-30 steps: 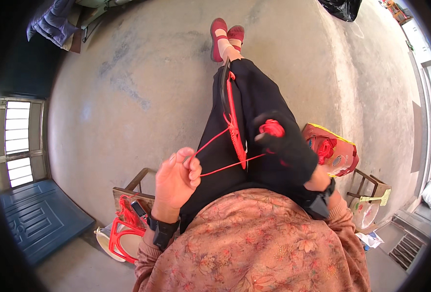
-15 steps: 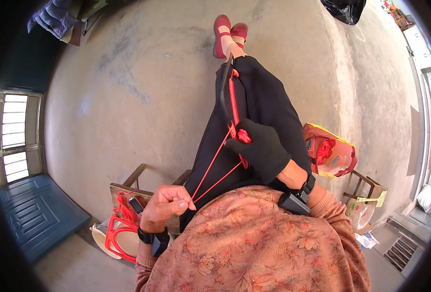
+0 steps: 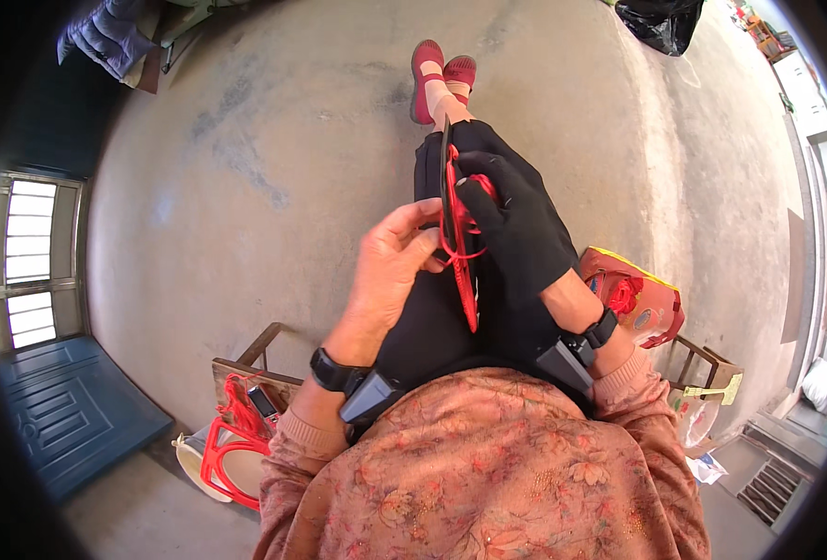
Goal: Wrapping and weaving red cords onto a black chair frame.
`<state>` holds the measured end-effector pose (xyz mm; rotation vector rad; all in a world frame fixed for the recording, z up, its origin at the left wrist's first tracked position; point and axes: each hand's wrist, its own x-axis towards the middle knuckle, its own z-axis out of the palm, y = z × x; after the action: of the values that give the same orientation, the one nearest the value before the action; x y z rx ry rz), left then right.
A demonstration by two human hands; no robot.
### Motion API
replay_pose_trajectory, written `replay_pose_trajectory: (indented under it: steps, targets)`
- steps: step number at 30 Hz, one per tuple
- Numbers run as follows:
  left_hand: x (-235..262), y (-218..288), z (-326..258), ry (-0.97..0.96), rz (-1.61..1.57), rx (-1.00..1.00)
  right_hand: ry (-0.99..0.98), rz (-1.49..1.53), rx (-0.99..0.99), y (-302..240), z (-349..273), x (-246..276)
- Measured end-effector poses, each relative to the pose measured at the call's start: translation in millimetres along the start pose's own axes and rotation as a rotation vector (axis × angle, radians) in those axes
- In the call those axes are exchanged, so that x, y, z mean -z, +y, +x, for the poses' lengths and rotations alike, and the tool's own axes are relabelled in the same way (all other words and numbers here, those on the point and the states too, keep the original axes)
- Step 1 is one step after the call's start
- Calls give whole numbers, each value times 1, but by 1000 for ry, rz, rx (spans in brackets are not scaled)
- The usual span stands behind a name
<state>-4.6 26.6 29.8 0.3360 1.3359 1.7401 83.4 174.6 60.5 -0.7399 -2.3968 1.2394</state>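
- Holding my bare left hand [image 3: 387, 266] and gloved right hand [image 3: 518, 222] close together near the middle of the frame, I have them on either side of a narrow black piece wound with red cord [image 3: 464, 285].
- That cord-wound piece stands lengthwise over my black trousers [image 3: 412, 341], its far end up toward my ankles and its near end pointing down at my lap.
- My left thumb and first finger bend toward each other at its left edge, tips right by the cord; I cannot tell whether they pinch the strand or the piece itself.
- My right fingers are curled around a bundle of red cord [image 3: 483, 187], which shows between thumb and glove, just to the right of the piece.
- A thin red loop [image 3: 467, 255] crosses the piece just below my hands.
- My red shoes [image 3: 426, 79] rest on the concrete floor [image 3: 245, 233], top centre of the frame.
- At centre right sits a red box [image 3: 658, 308] with yellow edging, more red material [image 3: 624, 295] showing at it.
- At lower left, a wooden stool [image 3: 231, 371] carries tangled red strands [image 3: 237, 407] and a phone [image 3: 264, 401]; a red open frame [image 3: 214, 455] is just below them.
- A black bag [image 3: 658, 23] lies at upper right, and a purple padded garment [image 3: 104, 42] shows at upper left.
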Motion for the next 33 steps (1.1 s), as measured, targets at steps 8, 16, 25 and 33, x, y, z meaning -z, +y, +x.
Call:
replay_pose_trajectory:
  steps: [8, 16, 25, 33]
  targets:
    - [-7, -22, 0, 170, -53, -3, -173, 322, -20, -8, -39, -10]
    - [14, -1, -5, 181, -75, -8, -18, 570, -56, -5, -48, 8]
    - [29, 115, -84, -234, 754, 283, -111, -111, 329, -30, -46, 33]
    - [43, 125, -102, -7, 1026, 175, -225, -241, 608, -46, -18, 14]
